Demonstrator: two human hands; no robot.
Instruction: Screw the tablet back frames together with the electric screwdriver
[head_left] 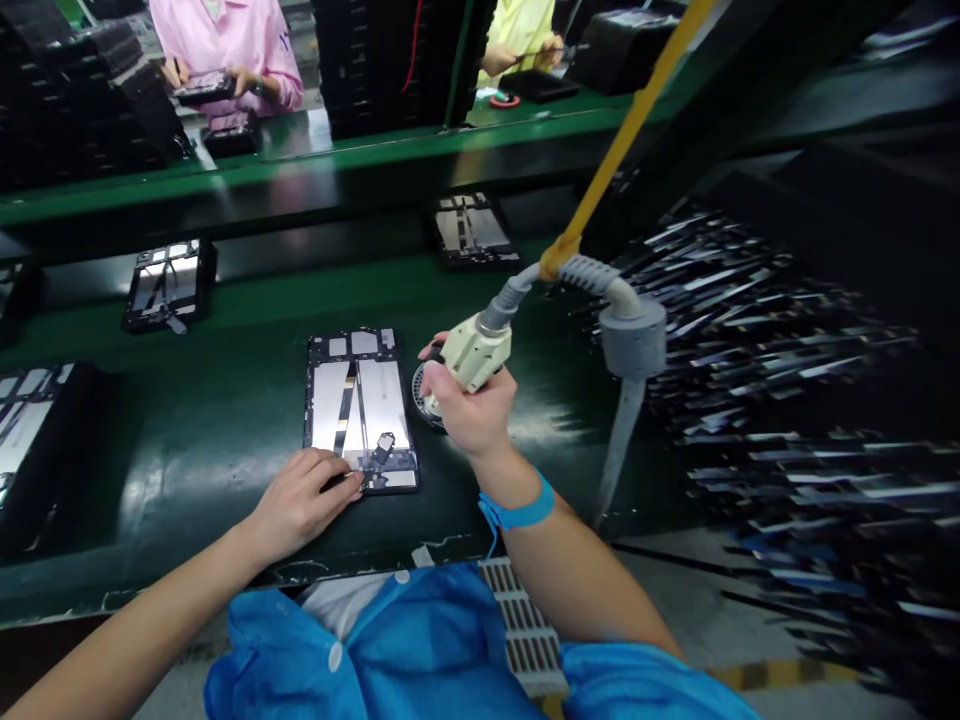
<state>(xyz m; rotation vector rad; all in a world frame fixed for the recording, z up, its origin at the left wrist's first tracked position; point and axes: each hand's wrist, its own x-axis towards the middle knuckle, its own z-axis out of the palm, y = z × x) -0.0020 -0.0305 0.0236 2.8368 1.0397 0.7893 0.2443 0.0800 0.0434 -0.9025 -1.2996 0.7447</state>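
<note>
In front of me on the green bench lies an opened tablet (388, 390), its silver inner plate, dark ribbon cables and a small loose-looking part showing. My left hand (300, 500) is at its lower left corner, fingers curled and thumb and fingertips pressed together there. What exactly they pinch is partly hidden. Just right of the tablet, my right hand (476, 405) is wrapped round a cream corded handheld tool (474, 352). The tool has a round dark perforated head, tilted down beside the tablet's edge without visible contact. A blue band circles my right wrist.
A yellow strap (630, 130) holds up the tool's grey cable (634, 335). Other opened tablets lie at the back (474, 230), back left (169, 285) and left edge (30, 420). Blurred dark racked pieces (780, 400) stand at right. Two people work across the bench (225, 170).
</note>
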